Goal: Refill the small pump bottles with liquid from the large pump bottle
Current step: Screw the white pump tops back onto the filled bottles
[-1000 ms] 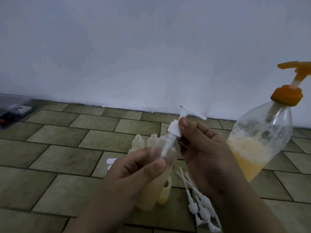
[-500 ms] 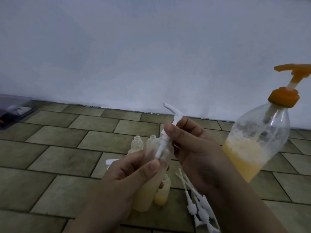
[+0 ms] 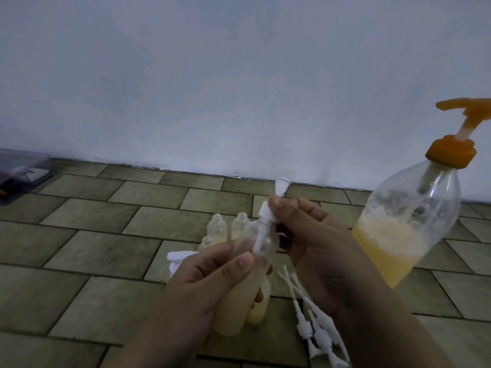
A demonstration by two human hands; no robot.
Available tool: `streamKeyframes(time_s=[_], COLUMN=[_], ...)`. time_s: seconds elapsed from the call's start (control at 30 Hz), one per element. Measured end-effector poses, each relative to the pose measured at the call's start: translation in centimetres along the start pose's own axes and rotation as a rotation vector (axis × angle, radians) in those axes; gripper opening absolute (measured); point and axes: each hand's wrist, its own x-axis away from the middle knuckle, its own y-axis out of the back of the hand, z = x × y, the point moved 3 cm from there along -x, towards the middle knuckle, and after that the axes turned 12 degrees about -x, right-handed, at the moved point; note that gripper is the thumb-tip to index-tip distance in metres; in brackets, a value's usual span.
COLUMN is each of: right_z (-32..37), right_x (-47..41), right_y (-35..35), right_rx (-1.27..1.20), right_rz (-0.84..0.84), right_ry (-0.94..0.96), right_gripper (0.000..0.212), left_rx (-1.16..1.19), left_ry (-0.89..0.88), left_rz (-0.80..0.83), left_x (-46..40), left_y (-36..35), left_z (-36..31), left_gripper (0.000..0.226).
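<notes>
My left hand [image 3: 212,282] grips a small clear bottle [image 3: 240,314] partly filled with pale yellow liquid, tilted up to the right. My right hand [image 3: 305,235] pinches the collar of the white pump head [image 3: 268,211] seated in that bottle's neck, its dip tube running down inside. The large pump bottle [image 3: 406,229], clear with an orange pump and yellow liquid in its lower half, stands at the right. Behind my hands stand small uncapped bottles [image 3: 217,227], and another small bottle [image 3: 259,312] with yellow liquid stands under the held one.
Several loose white pump heads [image 3: 316,328] with dip tubes lie on the tiled floor [image 3: 93,235] below my right hand. Another white pump head [image 3: 179,257] shows left of my left hand. A dark clear box [image 3: 18,173] sits at far left by the pale wall.
My right hand has turned the white pump head on the small bottle; its nozzle swung from pointing right to pointing left to facing away. The pump sank closer to the bottle's neck.
</notes>
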Motion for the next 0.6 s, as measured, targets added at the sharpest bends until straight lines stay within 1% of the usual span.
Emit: streamKeyframes(time_s=[0.07, 0.13, 0.2, 0.27, 0.3, 0.4, 0.47, 0.53, 0.6], right_z=[0.04, 0.01, -0.27, -0.41, -0.32, 0.08, -0.05, -0.25, -0.08], right_x=[-0.14, -0.25, -0.30, -0.28, -0.24, -0.11, -0.02, 0.04, 0.14], right_y=[0.38, 0.48, 0.36, 0.25, 0.19, 0.28, 0.47, 0.46, 0.48], right_rx=[-0.078, -0.172, -0.181, -0.161, -0.159, -0.189, -0.193, -0.130, -0.099], right_rz=[0.018, 0.039, 0.025, 0.010, 0.031, 0.078, 0.069, 0.045, 0.069], right_ry=[0.003, 0.009, 0.011, 0.017, 0.018, 0.018, 0.027, 0.037, 0.030], right_gripper=[0.048, 0.047, 0.047, 0.045, 0.043, 0.041, 0.045, 0.045, 0.043], left_rx=[0.022, 0.045, 0.045, 0.044, 0.050, 0.045, 0.047, 0.031, 0.063], left_ry=[0.009, 0.006, -0.005, -0.004, -0.005, -0.005, -0.006, -0.020, -0.011], left_rz=[-0.005, 0.007, 0.023, 0.044, 0.047, 0.017, 0.001, 0.026, 0.054], left_x=[-0.10, -0.12, -0.05, 0.05, 0.05, -0.03, 0.02, 0.13, 0.17], left_y=[0.00, 0.00, -0.05, -0.20, -0.29, -0.18, 0.00, -0.05, -0.21], left_z=[0.06, 0.07, 0.01, -0.07, -0.12, -0.13, -0.21, -0.16, 0.05], left_gripper=[0.048, 0.056, 0.063, 0.063, 0.062, 0.054, 0.046, 0.053, 0.062])
